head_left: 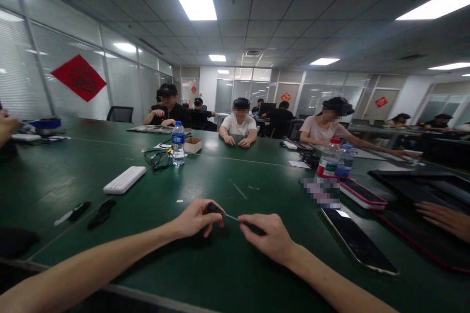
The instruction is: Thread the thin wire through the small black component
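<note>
Over the near part of the green table [227,264], my left hand [196,219] is closed round a small black handle [213,208]. A thin metal shaft [232,216] runs from that handle to my right hand [268,237]. My right hand is closed in a pinch on a dark piece [254,228] at the shaft's other end. Both hands hover just above the tabletop, a few centimetres apart.
Two small black tools [102,212] and a white oblong case [124,179] lie to the left. A water bottle [178,143], cables and a small box stand further back. Phones [358,244], bottles [329,158] and another person's hand [446,218] are at right. Several people sit across the table.
</note>
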A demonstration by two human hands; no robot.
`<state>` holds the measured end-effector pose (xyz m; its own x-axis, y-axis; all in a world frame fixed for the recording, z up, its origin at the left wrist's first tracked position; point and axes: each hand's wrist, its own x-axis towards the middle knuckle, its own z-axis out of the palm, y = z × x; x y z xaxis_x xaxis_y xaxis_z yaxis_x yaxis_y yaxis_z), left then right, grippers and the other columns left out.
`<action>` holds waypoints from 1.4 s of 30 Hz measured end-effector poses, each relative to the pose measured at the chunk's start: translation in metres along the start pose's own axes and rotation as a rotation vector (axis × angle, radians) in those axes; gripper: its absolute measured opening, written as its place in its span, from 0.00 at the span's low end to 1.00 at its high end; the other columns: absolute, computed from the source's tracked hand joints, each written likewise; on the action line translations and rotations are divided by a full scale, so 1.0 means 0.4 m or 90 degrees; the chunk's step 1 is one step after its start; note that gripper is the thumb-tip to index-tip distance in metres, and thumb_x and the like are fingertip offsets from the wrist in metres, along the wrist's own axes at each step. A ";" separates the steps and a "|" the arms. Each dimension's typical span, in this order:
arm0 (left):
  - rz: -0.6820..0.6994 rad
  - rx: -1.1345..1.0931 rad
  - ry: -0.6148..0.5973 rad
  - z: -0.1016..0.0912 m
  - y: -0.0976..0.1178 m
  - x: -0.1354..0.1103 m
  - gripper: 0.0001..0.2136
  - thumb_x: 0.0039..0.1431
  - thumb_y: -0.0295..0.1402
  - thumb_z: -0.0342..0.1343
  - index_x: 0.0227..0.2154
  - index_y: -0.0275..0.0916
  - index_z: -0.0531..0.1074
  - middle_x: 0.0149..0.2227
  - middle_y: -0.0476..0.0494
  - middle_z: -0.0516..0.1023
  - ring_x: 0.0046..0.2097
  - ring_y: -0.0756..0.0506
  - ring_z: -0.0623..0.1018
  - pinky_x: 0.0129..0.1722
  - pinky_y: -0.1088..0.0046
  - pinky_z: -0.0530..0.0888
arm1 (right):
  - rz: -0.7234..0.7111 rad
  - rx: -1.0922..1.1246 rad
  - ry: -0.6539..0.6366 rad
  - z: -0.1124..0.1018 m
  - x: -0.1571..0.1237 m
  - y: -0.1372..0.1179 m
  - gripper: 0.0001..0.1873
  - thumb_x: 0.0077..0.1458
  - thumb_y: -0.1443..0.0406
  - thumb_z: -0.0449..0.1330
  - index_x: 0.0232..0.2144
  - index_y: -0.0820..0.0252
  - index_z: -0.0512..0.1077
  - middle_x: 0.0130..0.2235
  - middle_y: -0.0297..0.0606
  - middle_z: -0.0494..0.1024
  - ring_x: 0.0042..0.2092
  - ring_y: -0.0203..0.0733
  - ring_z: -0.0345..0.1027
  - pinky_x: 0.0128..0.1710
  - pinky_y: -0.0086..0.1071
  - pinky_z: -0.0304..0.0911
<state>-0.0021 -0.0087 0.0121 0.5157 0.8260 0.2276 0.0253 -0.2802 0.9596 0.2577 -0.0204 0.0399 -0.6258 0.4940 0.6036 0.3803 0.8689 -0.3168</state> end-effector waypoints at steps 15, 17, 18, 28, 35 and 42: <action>-0.015 -0.005 -0.031 0.009 0.026 0.006 0.14 0.61 0.37 0.58 0.44 0.33 0.68 0.27 0.49 0.74 0.21 0.54 0.68 0.20 0.80 0.62 | -0.048 -0.004 0.066 0.005 0.005 0.010 0.11 0.60 0.65 0.60 0.45 0.58 0.77 0.36 0.38 0.83 0.32 0.38 0.77 0.32 0.27 0.71; -0.017 -0.020 -0.030 0.010 0.024 0.005 0.11 0.60 0.33 0.57 0.44 0.35 0.66 0.24 0.53 0.70 0.21 0.54 0.66 0.20 0.81 0.59 | -0.061 -0.014 0.038 0.005 0.006 0.011 0.11 0.61 0.65 0.59 0.45 0.60 0.77 0.34 0.38 0.82 0.29 0.36 0.75 0.29 0.26 0.69; -0.019 -0.037 -0.033 0.012 0.020 0.005 0.11 0.59 0.31 0.56 0.44 0.36 0.65 0.23 0.56 0.67 0.21 0.54 0.65 0.20 0.81 0.58 | -0.065 -0.019 0.026 0.006 0.006 0.010 0.12 0.61 0.65 0.59 0.45 0.60 0.77 0.33 0.38 0.82 0.28 0.35 0.74 0.28 0.26 0.68; -0.054 -0.322 -0.108 0.016 -0.021 0.012 0.14 0.48 0.26 0.49 0.39 0.42 0.56 0.26 0.57 0.58 0.21 0.54 0.57 0.21 0.81 0.54 | -0.109 -0.046 0.020 -0.001 0.009 0.007 0.11 0.63 0.66 0.58 0.47 0.61 0.75 0.34 0.38 0.81 0.28 0.34 0.73 0.28 0.26 0.66; -0.096 -0.382 -0.084 0.015 -0.009 0.009 0.12 0.51 0.32 0.51 0.38 0.43 0.56 0.28 0.55 0.58 0.22 0.54 0.54 0.22 0.81 0.53 | -0.178 -0.075 -0.015 0.000 0.013 0.003 0.11 0.63 0.66 0.58 0.46 0.61 0.75 0.36 0.40 0.82 0.32 0.35 0.75 0.30 0.25 0.67; -0.113 -0.377 -0.056 0.019 0.005 0.008 0.12 0.52 0.33 0.52 0.37 0.43 0.55 0.24 0.57 0.55 0.21 0.54 0.53 0.21 0.81 0.53 | -0.194 -0.094 -0.009 -0.001 0.012 0.005 0.11 0.63 0.66 0.57 0.46 0.61 0.75 0.37 0.40 0.82 0.32 0.35 0.75 0.30 0.25 0.67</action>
<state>0.0061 -0.0104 0.0135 0.6171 0.7842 0.0657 -0.3484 0.1974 0.9163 0.2556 -0.0161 0.0425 -0.7344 0.2142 0.6440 0.2692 0.9630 -0.0133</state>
